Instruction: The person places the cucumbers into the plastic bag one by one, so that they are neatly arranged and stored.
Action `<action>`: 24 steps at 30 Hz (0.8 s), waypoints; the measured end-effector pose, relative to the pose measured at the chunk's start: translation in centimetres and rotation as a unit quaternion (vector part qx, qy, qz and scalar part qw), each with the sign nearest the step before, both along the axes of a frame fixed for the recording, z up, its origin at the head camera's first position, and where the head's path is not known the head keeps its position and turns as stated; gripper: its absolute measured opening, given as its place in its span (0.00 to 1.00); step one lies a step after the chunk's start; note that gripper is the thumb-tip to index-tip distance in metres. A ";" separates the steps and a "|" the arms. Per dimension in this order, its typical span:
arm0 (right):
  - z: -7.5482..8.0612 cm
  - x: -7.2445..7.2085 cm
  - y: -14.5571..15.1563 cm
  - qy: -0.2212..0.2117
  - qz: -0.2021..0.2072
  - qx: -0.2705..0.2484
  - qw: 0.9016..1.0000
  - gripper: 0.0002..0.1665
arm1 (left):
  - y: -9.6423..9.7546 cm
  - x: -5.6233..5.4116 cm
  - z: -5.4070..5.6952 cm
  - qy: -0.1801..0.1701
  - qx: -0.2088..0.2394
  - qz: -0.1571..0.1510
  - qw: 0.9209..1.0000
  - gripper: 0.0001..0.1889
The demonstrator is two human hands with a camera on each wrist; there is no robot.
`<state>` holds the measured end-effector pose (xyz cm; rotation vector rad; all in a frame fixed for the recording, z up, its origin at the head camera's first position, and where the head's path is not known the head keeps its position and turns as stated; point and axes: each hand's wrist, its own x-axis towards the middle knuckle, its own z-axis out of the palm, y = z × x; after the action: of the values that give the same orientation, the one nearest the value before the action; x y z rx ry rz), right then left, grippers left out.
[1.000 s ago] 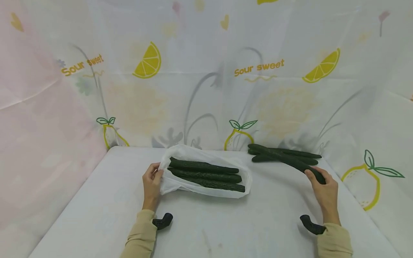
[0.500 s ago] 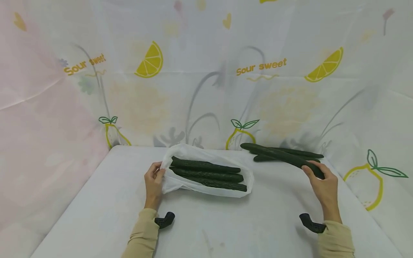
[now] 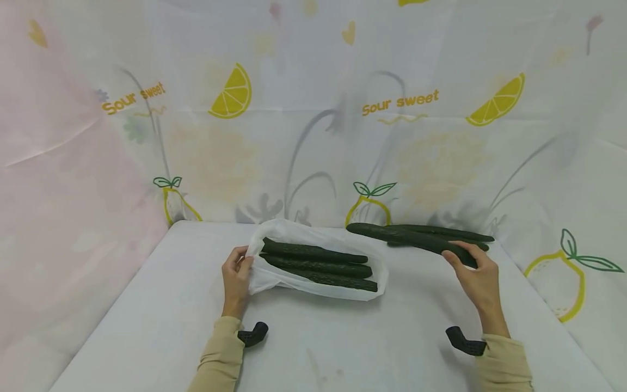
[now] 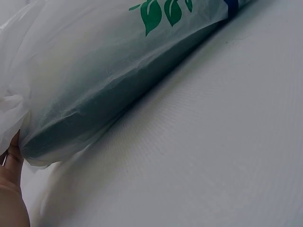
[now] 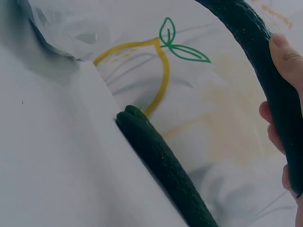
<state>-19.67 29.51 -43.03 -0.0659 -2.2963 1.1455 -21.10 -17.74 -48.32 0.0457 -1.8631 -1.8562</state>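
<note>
My left hand (image 3: 237, 280) pinches the closed-looking left end of a white plastic bag (image 3: 263, 281), whose mouth lies spread out. Three dark green cucumbers (image 3: 318, 268) show side by side inside it. In the left wrist view, green leaf prints mark the bag (image 4: 94, 85), and a dark cucumber shape shows through. My right hand (image 3: 479, 283) grips another cucumber (image 3: 401, 237) near its right end, thumb on the near side. The right wrist view has this cucumber (image 5: 265, 61) raised, with fingers wrapped around it. Behind it, more cucumbers (image 3: 465, 234) lie at the table's back right.
A white-covered table (image 3: 147, 310) carries everything. Patterned cloth (image 3: 303, 152) with lemon prints hangs behind it and at both sides. A black curved piece (image 3: 253, 334) sits at the left wrist, and a similar one (image 3: 464, 341) at the right.
My right hand has moved left with its cucumber, lifting it off the others; its far end now points closer to the bag. The left hand keeps its hold on the bag.
</note>
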 end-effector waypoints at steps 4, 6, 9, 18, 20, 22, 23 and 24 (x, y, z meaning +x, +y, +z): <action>0.0 0.0 -0.7 0.004 0.016 0.014 1.000 0.20 | 0.5 0.8 1.3 0.003 -0.004 -0.005 1.000 0.11; 0.0 -0.1 -1.2 0.009 0.029 0.022 0.999 0.20 | 0.6 1.0 1.6 0.006 -0.003 -0.002 1.000 0.11; 0.0 -0.1 -1.8 0.022 0.054 0.037 0.998 0.20 | 0.6 1.1 1.9 0.007 0.003 0.002 1.000 0.11; -0.3 -0.4 -3.6 0.050 0.105 0.072 0.991 0.22 | 0.6 0.8 1.7 0.002 0.005 -0.003 1.000 0.11; -0.4 -0.4 -4.0 0.051 0.112 0.079 0.989 0.22 | 0.6 0.8 1.7 0.003 0.004 -0.001 1.000 0.11; -0.5 -0.5 -4.4 0.055 0.120 0.083 0.988 0.22 | 0.6 0.9 1.7 0.002 0.003 0.000 1.000 0.11; -0.5 -0.5 -4.6 0.057 0.123 0.085 0.987 0.22 | 0.5 0.9 1.7 0.002 0.002 0.000 1.000 0.11; -0.5 -0.5 -4.7 0.059 0.128 0.087 0.986 0.22 | 0.5 0.9 1.7 0.001 0.001 0.000 1.000 0.11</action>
<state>-20.21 24.78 -43.55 0.3626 -2.3346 1.0346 -20.19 -17.22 -46.60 0.0452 -1.8597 -1.8575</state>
